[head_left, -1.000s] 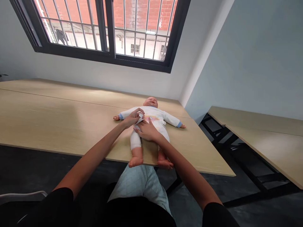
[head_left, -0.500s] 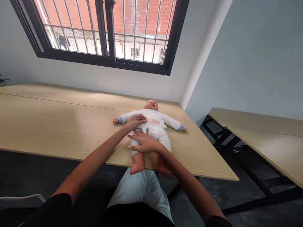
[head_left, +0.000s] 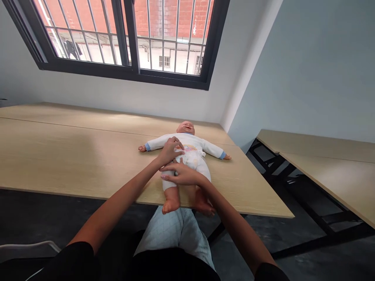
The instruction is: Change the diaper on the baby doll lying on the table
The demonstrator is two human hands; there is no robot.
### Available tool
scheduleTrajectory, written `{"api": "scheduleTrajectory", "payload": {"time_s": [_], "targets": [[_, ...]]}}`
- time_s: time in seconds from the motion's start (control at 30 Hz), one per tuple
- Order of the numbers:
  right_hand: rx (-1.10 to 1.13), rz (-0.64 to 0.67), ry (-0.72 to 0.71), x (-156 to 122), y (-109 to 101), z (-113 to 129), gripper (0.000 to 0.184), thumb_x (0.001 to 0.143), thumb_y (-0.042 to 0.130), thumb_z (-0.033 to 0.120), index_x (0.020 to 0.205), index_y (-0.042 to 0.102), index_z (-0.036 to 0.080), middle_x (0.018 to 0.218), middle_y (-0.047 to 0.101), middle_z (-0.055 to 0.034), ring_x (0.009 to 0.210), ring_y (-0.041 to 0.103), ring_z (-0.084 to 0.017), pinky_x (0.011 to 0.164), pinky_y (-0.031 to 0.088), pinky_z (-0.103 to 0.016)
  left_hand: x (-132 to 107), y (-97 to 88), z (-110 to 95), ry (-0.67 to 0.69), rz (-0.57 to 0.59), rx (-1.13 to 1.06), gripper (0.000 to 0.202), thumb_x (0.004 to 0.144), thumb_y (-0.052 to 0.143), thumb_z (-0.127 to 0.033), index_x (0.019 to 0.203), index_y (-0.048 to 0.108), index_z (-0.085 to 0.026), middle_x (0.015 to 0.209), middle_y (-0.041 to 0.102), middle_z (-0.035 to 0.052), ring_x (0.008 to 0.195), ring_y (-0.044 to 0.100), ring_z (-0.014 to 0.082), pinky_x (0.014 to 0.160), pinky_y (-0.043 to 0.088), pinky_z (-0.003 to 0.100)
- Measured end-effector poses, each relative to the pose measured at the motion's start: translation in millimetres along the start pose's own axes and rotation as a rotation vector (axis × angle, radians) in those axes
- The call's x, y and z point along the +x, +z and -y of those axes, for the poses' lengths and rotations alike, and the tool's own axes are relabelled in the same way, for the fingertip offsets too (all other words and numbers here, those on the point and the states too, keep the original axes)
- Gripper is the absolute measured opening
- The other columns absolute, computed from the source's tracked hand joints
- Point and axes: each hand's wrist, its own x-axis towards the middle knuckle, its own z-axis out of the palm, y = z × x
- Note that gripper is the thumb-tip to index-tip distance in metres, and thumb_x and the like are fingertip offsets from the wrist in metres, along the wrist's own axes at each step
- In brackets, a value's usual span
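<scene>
A baby doll (head_left: 191,160) in a white outfit with blue cuffs and a coloured print on its front lies on its back, head toward the window. My left hand (head_left: 170,151) is over the side of the doll's belly, its fingers bent and the thumb held apart from them. Just below it, my right hand (head_left: 186,174) rests across the doll's upper leg with fingers and thumb spread. The fingertips of both hands lie close together at the hip. The doll's bare feet (head_left: 170,205) stick out at the table's near edge.
The doll lies on a pale wooden table (head_left: 73,156), near its right end. A second wooden table (head_left: 328,168) with black legs stands to the right across a gap. Behind is a barred window (head_left: 131,74) in a wall. Part of a chair (head_left: 32,246) shows at lower left.
My left hand has shifted slightly and its fingers have spread over the belly. My right hand's fingers have drawn closer together at the doll's leg. The view has moved slightly.
</scene>
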Motion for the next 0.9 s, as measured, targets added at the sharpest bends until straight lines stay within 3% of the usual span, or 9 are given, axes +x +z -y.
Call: {"api": "scheduleTrajectory", "payload": {"time_s": [0.07, 0.13, 0.2, 0.27, 0.37, 0.47, 0.67, 0.8, 0.9], "targets": [[0.178, -0.056, 0.011, -9.2, -12.9, 3.9, 0.036, 0.098, 0.052, 0.046, 0.11, 0.073, 0.02, 0.116, 0.071, -0.0046, 0.113, 0.064, -0.023, 0.102, 0.051, -0.039, -4.6, -4.5, -8.2, 0.041, 0.017, 0.089, 0.005, 0.081, 0.067, -0.018, 0.079, 0.071, -0.018, 0.097, 0.062, 0.0078, 0.105, 0.055, 0.0274, 0.098, 0.043, 0.046], [0.268, -0.27, 0.013, -18.3, -26.8, 1.9, 0.039, 0.098, 0.049, 0.047, 0.102, 0.074, 0.018, 0.109, 0.073, -0.005, 0.108, 0.066, -0.021, 0.101, 0.051, -0.038, -10.3, -7.3, -17.2, 0.086, 0.05, 0.156, 0.013, 0.086, 0.061, -0.019, 0.079, 0.071, -0.018, 0.097, 0.063, 0.009, 0.104, 0.055, 0.0275, 0.098, 0.042, 0.048], [0.212, -0.529, 0.05, -25.4, -37.8, -8.3, 0.038, 0.096, 0.051, 0.047, 0.101, 0.074, 0.017, 0.111, 0.072, -0.0066, 0.112, 0.065, -0.023, 0.106, 0.048, -0.04, -16.4, -7.1, -25.8, 0.122, 0.081, 0.2, 0.019, 0.091, 0.054, -0.021, 0.082, 0.071, -0.017, 0.098, 0.065, 0.0102, 0.104, 0.056, 0.0268, 0.098, 0.043, 0.046], [0.093, -0.668, 0.12, -29.0, -42.1, -24.6, 0.039, 0.095, 0.05, 0.044, 0.109, 0.073, 0.016, 0.121, 0.069, -0.0087, 0.121, 0.061, -0.025, 0.112, 0.043, -0.044, -22.9, -4.6, -32.3, 0.142, 0.108, 0.225, 0.025, 0.096, 0.047, -0.023, 0.086, 0.07, -0.016, 0.098, 0.066, 0.0108, 0.103, 0.058, 0.0258, 0.099, 0.045, 0.045], [-0.008, -0.582, 0.202, -28.9, -34.4, -50.1, 0.05, 0.095, 0.04, 0.04, 0.129, 0.065, 0.014, 0.141, 0.056, -0.0105, 0.138, 0.048, -0.025, 0.121, 0.032, -0.047, -33.5, 0.6, -35.8, 0.15, 0.142, 0.232, 0.033, 0.1, 0.038, -0.028, 0.101, 0.069, -0.015, 0.109, 0.069, 0.0127, 0.114, 0.059, 0.0259, 0.105, 0.045, 0.043], [-0.118, -0.49, 0.216, -26.1, -20.9, -64.5, 0.059, 0.096, 0.031, 0.035, 0.144, 0.051, 0.008, 0.152, 0.044, -0.0106, 0.146, 0.036, -0.025, 0.126, 0.019, -0.05, -42.3, 4.3, -32.1, 0.151, 0.188, 0.212, 0.04, 0.101, 0.036, -0.031, 0.128, 0.06, -0.015, 0.141, 0.059, 0.0135, 0.139, 0.047, 0.0256, 0.118, 0.036, 0.044], [-0.164, -0.443, 0.169, -31.8, -19.2, -63.3, 0.06, 0.095, 0.035, 0.036, 0.147, 0.046, 0.009, 0.154, 0.041, -0.011, 0.147, 0.033, -0.026, 0.126, 0.018, -0.051, -46.6, -0.2, -21.1, 0.108, 0.309, 0.14, 0.069, 0.091, 0.06, -0.043, 0.151, 0.038, -0.017, 0.16, 0.035, 0.0125, 0.152, 0.028, 0.0294, 0.125, 0.024, 0.048], [-0.086, -0.616, 0.092, -53.4, -18.8, -60.8, 0.048, 0.09, 0.054, 0.041, 0.131, 0.058, 0.016, 0.14, 0.056, -0.0112, 0.134, 0.049, -0.025, 0.118, 0.035, -0.046, -58.9, -12.3, -23.3, 0.07, 0.221, 0.081, 0.086, 0.078, 0.076, -0.039, 0.151, 0.035, -0.022, 0.161, 0.035, 0.0123, 0.15, 0.031, 0.0295, 0.123, 0.029, 0.047], [-0.125, -0.797, 0.18, -71.8, -13.6, -64.0, 0.028, 0.088, 0.062, 0.043, 0.102, 0.065, 0.018, 0.113, 0.066, -0.0108, 0.118, 0.058, -0.027, 0.109, 0.042, -0.047, -74.2, -17.5, -26.8, -0.014, 0.037, 0.059, 0.049, 0.079, 0.074, -0.028, 0.124, 0.058, -0.018, 0.145, 0.052, 0.0146, 0.14, 0.045, 0.0295, 0.115, 0.039, 0.046]]}}
